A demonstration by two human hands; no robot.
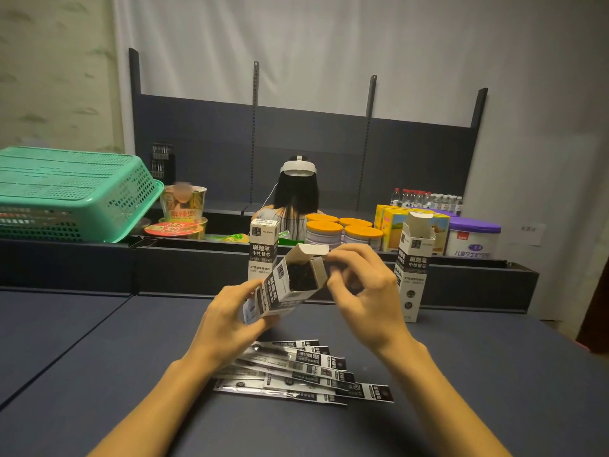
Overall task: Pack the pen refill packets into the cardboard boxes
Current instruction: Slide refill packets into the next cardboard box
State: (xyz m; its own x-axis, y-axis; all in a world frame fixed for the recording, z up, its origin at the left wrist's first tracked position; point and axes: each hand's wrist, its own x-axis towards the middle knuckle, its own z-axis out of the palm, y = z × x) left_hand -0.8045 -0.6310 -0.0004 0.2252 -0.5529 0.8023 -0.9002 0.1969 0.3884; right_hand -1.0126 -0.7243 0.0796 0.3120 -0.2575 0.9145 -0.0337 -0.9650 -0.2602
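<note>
A fan of glossy, flat pen refill packets [306, 371] lies on the smooth dark counter [99, 374], with bare surface to either side. Just above them the left hand [227, 321] grips a tilted cardboard box [286, 285] by its lower end, while the right hand [365, 291] pinches its open flap, dark packets showing inside. Farther back two more slim boxes stand upright near the counter's raised far edge, a closed box [262, 249] and an open-topped box [413, 265].

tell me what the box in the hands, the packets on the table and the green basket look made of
Held box: thin printed cardboard, matte; its opened flaps show plain white creased edges. Refill packets: likely glossy plastic film, clear and black parts catching glare. Green basket: moulded plastic, judging by its even perforated grid and slight sheen.
</note>
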